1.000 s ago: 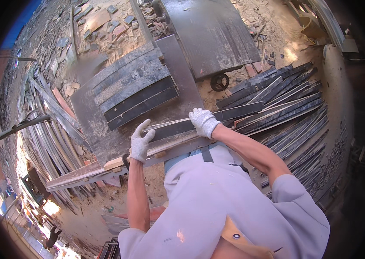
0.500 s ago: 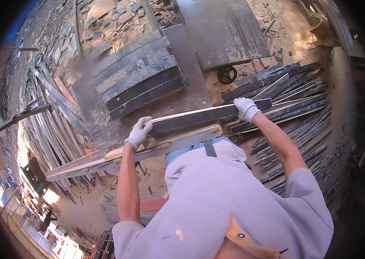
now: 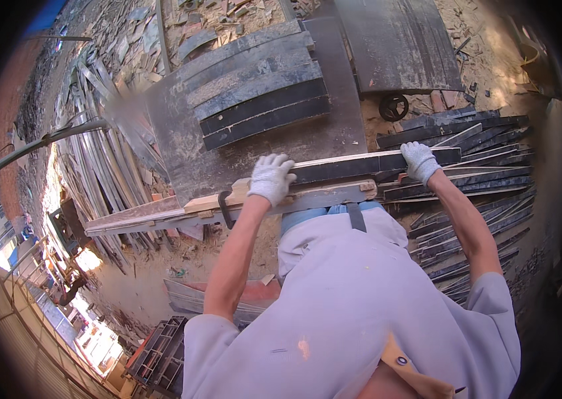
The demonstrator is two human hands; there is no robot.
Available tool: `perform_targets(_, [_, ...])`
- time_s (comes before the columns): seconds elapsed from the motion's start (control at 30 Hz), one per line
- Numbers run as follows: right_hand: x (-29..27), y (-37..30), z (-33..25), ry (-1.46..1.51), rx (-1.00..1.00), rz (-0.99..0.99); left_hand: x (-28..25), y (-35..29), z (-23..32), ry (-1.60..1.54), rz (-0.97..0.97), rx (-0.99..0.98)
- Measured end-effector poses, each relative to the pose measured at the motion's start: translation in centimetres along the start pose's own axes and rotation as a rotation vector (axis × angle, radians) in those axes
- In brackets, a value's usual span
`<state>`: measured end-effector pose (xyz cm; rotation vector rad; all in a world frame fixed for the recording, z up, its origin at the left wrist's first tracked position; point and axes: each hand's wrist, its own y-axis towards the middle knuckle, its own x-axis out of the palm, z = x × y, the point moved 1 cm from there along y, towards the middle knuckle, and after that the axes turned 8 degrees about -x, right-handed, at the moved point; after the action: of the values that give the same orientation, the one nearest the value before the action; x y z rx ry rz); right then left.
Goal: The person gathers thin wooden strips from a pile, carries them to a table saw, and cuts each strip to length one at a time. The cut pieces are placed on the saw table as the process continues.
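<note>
A long dark-faced plywood strip [image 3: 354, 169] with a pale upper edge lies along the near side of the metal table [image 3: 181, 159], beside a wooden rail [image 3: 324, 197]. Over the strip's left end, my gloved left hand [image 3: 271, 179] is closed, its fingers curled at the end. My gloved right hand [image 3: 419, 162] grips the strip near its right end, which sticks out past the table edge. Both gloves are whitish knit. A stack of similar dark boards [image 3: 261, 100] rests on the table beyond the strip.
A dark curved clamp [image 3: 225, 209] sits on the rail left of my left hand. Piles of dark strips [image 3: 467, 179] lie at the right, long pale offcuts [image 3: 95, 146] at the left. A handwheel [image 3: 393, 107] hangs below another metal panel [image 3: 400, 46]. Scraps litter the ground beyond.
The view has shifted, so the table and strip appear further right and higher. My left hand now lies more over the strip's end, and the clamp shows. My right hand keeps its grip.
</note>
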<state>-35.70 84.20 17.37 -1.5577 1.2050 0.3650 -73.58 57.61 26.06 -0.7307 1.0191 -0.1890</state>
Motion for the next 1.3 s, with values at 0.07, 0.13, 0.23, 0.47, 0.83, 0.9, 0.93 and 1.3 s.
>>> perform_targets(0.07, [0.1,0.3,-0.1,-0.028,0.016,-0.040,3.6,-0.3,2.6,-0.059,0.103,-0.013])
perform_targets(0.13, [0.8,-0.3,0.2,-0.059,-0.010,-0.018,3.7,-0.2,3.0,-0.104,0.057,-0.061])
perform_targets(0.23, [2.0,-0.1,0.2,-0.090,-0.026,0.017,2.6,-0.8,3.5,-0.115,-0.044,-0.113])
perform_targets(0.47, [-0.1,0.4,-2.2,0.005,-0.052,-0.011,3.5,-2.8,2.5,-0.172,0.045,-0.116])
perform_targets(0.83, [-2.0,-0.7,-4.8,0.056,-0.038,0.060,3.7,-3.5,0.9,-0.247,0.126,-0.104])
perform_targets(0.9, [-0.9,-0.6,-4.7,0.037,-0.032,0.068,4.0,-3.4,0.4,-0.233,0.122,-0.100])
perform_targets(0.93, [-0.1,-0.5,-4.7,0.030,-0.033,0.073,4.1,-3.3,0.3,-0.224,0.121,-0.102])
perform_targets(1.3, [2.7,-5.7,3.4,-0.157,0.003,0.083,4.5,-3.1,0.9,-0.237,0.149,-0.156])
